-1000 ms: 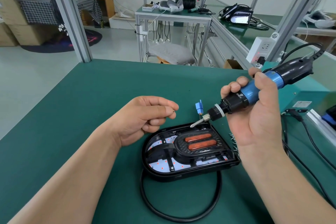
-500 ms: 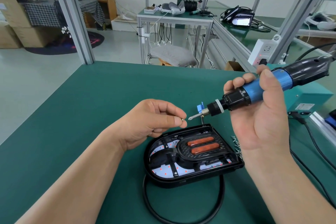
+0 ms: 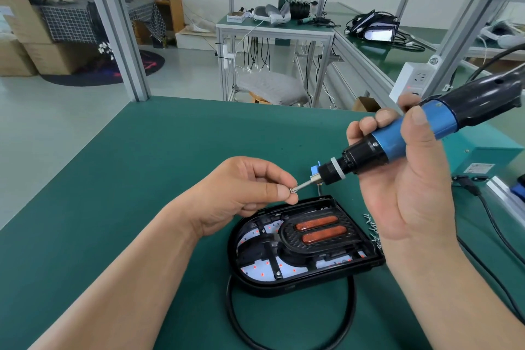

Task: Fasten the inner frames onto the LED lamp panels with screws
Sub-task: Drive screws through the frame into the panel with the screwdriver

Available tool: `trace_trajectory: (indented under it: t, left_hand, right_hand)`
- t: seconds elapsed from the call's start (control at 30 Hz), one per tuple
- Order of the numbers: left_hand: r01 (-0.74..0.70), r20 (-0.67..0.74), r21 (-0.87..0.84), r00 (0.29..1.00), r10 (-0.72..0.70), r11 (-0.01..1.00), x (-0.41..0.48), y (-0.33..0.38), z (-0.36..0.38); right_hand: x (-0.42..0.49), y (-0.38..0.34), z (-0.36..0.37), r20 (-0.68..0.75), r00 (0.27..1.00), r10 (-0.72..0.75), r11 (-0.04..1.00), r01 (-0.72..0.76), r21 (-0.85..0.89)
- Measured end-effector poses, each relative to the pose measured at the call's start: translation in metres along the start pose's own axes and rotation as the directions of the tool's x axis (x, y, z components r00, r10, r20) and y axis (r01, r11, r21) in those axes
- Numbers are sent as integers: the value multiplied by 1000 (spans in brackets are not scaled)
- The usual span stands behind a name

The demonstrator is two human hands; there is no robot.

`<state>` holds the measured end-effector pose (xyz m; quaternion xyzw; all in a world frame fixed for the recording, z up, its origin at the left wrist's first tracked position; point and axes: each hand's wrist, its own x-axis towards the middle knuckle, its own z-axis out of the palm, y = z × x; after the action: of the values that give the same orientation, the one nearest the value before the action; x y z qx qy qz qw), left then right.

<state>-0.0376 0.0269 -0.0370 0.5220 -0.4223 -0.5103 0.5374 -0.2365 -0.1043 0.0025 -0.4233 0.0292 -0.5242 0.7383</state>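
A screw (image 3: 292, 190), pinched by the left hand (image 3: 244, 193), was met by the screwdriver (image 3: 395, 139) clasped in the right hand (image 3: 412, 199); seating on the bit was required

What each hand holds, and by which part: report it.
The left hand pinches a screw between thumb and forefinger, at the driver bit's tip. The right hand grips the electric screwdriver round its blue barrel.

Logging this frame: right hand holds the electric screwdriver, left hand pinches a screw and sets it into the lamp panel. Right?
Not quite. The head view shows the left hand pinching the screw against the bit tip of the electric screwdriver, above the lamp panel, not in it. The right hand does hold it.
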Motion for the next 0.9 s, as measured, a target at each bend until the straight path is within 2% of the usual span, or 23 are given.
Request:
trace_trajectory:
  t: [0.53,0.9]
  left_hand:
    - [-23,9,-6,1000,23,1000,0,-2,0]
    - [-38,-84,-21,996,36,999,4,-5,0]
  right_hand:
    - [-1,0,1,-9,1000,7,1000,-7,-13]
    - [-1,3,-2,-29,998,64,994,-66,-91]
